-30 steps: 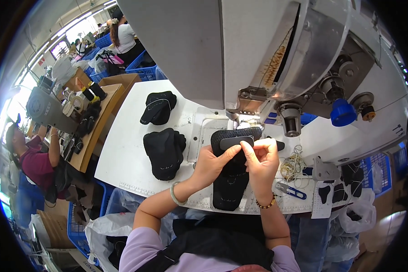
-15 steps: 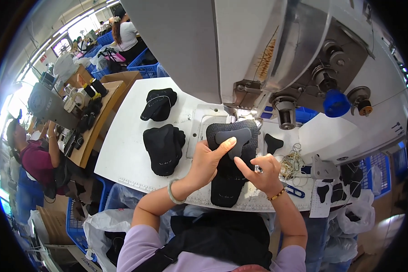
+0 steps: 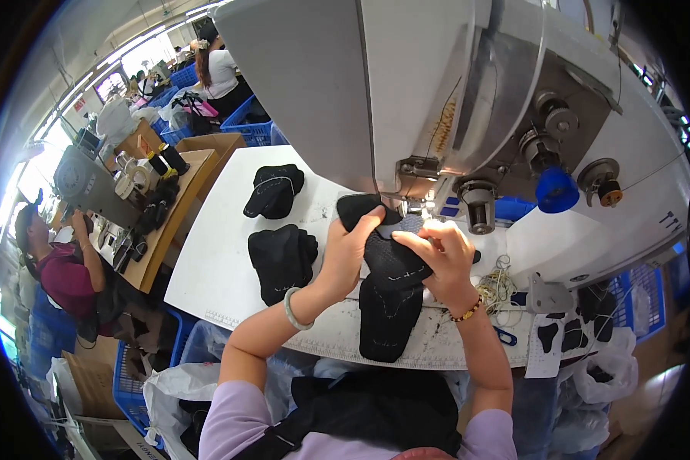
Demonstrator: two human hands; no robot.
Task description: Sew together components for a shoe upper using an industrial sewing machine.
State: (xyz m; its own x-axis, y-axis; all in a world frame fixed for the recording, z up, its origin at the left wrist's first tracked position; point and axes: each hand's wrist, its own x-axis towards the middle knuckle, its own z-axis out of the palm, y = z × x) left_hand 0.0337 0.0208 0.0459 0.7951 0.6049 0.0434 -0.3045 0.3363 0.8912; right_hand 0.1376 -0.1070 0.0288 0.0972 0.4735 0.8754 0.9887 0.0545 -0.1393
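My left hand (image 3: pixel 346 254) is closed on the left edge of a black fabric piece (image 3: pixel 393 264) with white stitching, its thumb on top. The fingers of my right hand (image 3: pixel 446 259) pinch the same piece's right side. Between my hands a smooth dark grey patch (image 3: pixel 393 228) partly shows; fingers and a folded fabric part cover the rest. The piece is lifted just in front of the sewing machine (image 3: pixel 307 84), by its needle area. Under it, a second black stitched piece (image 3: pixel 391 326) lies flat near the table's front edge.
Two stacks of black pieces, a far one (image 3: pixel 274 190) and a nearer one (image 3: pixel 282 262), sit on the white table (image 3: pixel 207 268) at left. At right lie a tangle of thread (image 3: pixel 497 285) and blue thread snips (image 3: pixel 505 336). A co-worker (image 3: pixel 69 276) sits at far left.
The black piece has been lifted and tilted, its upper part now folded up by my left hand. My right hand has closed on its edge. The grey patch is now mostly covered.
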